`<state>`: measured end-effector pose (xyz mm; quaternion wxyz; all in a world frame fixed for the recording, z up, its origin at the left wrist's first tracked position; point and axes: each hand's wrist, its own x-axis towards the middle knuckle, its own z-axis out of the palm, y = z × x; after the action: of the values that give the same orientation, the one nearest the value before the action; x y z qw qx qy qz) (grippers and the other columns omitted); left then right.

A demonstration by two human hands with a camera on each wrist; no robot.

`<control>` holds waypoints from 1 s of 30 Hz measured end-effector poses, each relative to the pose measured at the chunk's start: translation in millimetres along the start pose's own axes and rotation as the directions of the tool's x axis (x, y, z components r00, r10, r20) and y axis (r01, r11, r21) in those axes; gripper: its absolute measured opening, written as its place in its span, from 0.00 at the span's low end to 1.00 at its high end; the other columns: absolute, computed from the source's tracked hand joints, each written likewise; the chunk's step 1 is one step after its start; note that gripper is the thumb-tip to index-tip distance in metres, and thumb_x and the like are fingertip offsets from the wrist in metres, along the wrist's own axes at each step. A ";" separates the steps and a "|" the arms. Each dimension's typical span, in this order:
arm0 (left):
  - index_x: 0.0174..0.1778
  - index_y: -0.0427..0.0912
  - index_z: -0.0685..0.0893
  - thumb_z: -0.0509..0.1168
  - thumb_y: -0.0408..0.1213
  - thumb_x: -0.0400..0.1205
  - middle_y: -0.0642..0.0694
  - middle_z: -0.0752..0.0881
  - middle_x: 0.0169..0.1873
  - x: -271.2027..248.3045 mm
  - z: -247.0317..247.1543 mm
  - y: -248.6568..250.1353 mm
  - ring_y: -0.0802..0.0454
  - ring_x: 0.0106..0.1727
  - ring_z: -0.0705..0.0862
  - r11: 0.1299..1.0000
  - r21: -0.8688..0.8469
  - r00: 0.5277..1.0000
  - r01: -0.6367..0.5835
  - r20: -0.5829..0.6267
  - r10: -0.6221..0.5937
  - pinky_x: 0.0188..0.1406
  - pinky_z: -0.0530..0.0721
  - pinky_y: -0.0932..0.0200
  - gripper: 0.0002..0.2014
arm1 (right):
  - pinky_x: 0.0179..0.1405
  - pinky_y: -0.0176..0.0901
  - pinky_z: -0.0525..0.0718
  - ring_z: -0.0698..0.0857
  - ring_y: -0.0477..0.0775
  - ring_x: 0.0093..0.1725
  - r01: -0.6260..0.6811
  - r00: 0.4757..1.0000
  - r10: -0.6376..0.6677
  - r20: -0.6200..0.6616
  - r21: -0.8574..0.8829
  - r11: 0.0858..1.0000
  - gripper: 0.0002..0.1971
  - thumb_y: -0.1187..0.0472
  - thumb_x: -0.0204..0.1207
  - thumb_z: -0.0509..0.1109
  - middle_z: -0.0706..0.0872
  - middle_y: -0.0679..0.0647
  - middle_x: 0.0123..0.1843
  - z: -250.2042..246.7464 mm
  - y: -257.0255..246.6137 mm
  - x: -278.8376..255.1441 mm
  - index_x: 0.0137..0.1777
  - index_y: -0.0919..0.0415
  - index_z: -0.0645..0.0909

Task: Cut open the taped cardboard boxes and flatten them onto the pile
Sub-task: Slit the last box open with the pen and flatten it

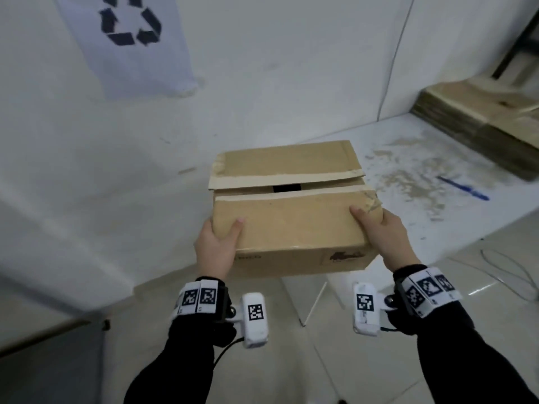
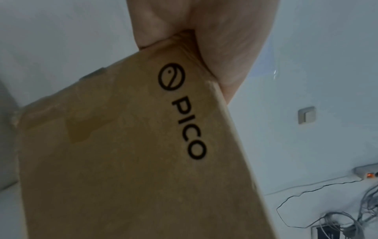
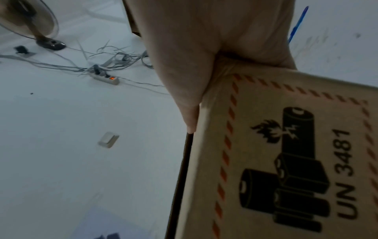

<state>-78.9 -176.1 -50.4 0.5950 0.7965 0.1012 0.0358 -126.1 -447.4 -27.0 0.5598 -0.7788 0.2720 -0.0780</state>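
Observation:
A brown cardboard box is held up in front of me, above the floor and the near edge of a white table. Its top seam is slit, the two flaps slightly apart with a dark gap between them. My left hand grips the near left corner, thumb on top. My right hand grips the near right corner the same way. The left wrist view shows the box side printed "PICO" under my left hand. The right wrist view shows the battery warning label below my right hand.
A white table with scuffed patches stands behind the box, a blue pen-like tool on it. Flattened cardboard is piled at the back right. A recycling sign hangs on the wall. Cables and a power strip lie on the floor.

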 end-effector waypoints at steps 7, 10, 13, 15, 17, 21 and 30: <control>0.67 0.41 0.79 0.69 0.51 0.79 0.48 0.83 0.54 -1.1 141.3 29.2 0.51 0.53 0.80 1.000 0.015 0.999 -0.002 0.033 0.001 0.55 0.75 0.60 0.24 | 0.53 0.53 0.83 0.83 0.57 0.52 -0.058 0.998 0.058 -0.012 -0.060 0.996 0.20 0.41 0.73 0.70 0.85 0.54 0.53 -107.1 25.3 94.2 0.55 0.56 0.81; 0.68 0.42 0.78 0.69 0.49 0.79 0.48 0.83 0.55 14.9 195.2 45.1 0.52 0.53 0.79 1.000 -0.011 0.999 -0.013 0.034 0.013 0.54 0.74 0.61 0.24 | 0.47 0.48 0.82 0.83 0.54 0.49 -0.053 0.998 0.053 -0.017 -0.047 0.997 0.20 0.43 0.74 0.70 0.84 0.52 0.51 -135.2 28.4 145.4 0.58 0.56 0.81; 0.70 0.44 0.76 0.68 0.48 0.80 0.49 0.82 0.57 37.9 239.7 56.0 0.53 0.54 0.79 1.000 -0.008 1.000 -0.001 0.029 0.002 0.54 0.74 0.62 0.24 | 0.58 0.56 0.83 0.85 0.57 0.54 -0.075 0.997 0.074 -0.013 -0.067 0.995 0.24 0.39 0.72 0.71 0.86 0.54 0.55 -149.7 34.8 200.5 0.60 0.55 0.82; 0.73 0.46 0.73 0.68 0.50 0.80 0.49 0.82 0.61 53.3 266.5 55.3 0.49 0.59 0.80 1.000 0.005 0.999 0.022 0.039 -0.022 0.59 0.76 0.59 0.26 | 0.59 0.60 0.83 0.85 0.58 0.53 -0.069 0.998 0.069 0.007 -0.067 0.995 0.19 0.40 0.71 0.71 0.87 0.54 0.54 -154.9 41.9 233.2 0.54 0.52 0.82; 0.79 0.48 0.67 0.66 0.51 0.81 0.48 0.79 0.69 63.7 289.9 48.8 0.47 0.68 0.78 0.999 0.040 0.998 0.030 0.055 -0.032 0.66 0.75 0.56 0.31 | 0.60 0.60 0.82 0.85 0.58 0.56 -0.087 0.996 0.088 0.007 -0.073 0.993 0.22 0.38 0.70 0.70 0.86 0.54 0.57 -159.4 55.4 255.4 0.56 0.52 0.81; 0.81 0.49 0.64 0.64 0.48 0.83 0.47 0.73 0.76 75.9 315.7 41.4 0.46 0.74 0.73 0.989 0.145 0.999 -0.031 -0.003 0.032 0.75 0.71 0.49 0.30 | 0.52 0.46 0.75 0.79 0.54 0.56 -0.093 0.995 0.090 -0.042 -0.078 0.993 0.18 0.47 0.83 0.59 0.82 0.56 0.62 -169.7 81.2 265.2 0.63 0.58 0.77; 0.72 0.38 0.75 0.60 0.43 0.84 0.37 0.78 0.68 134.4 328.4 87.5 0.35 0.64 0.77 0.581 0.763 0.951 -0.283 0.146 0.272 0.63 0.75 0.43 0.21 | 0.72 0.49 0.71 0.71 0.52 0.74 0.032 0.999 -0.032 0.030 -0.018 0.999 0.24 0.52 0.85 0.58 0.68 0.52 0.78 -193.4 79.4 306.7 0.79 0.53 0.61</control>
<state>121.1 -481.3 -70.4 0.1815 0.9802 -0.0228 0.0762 22.5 -782.5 -86.0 0.5554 -0.7892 0.2518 -0.0729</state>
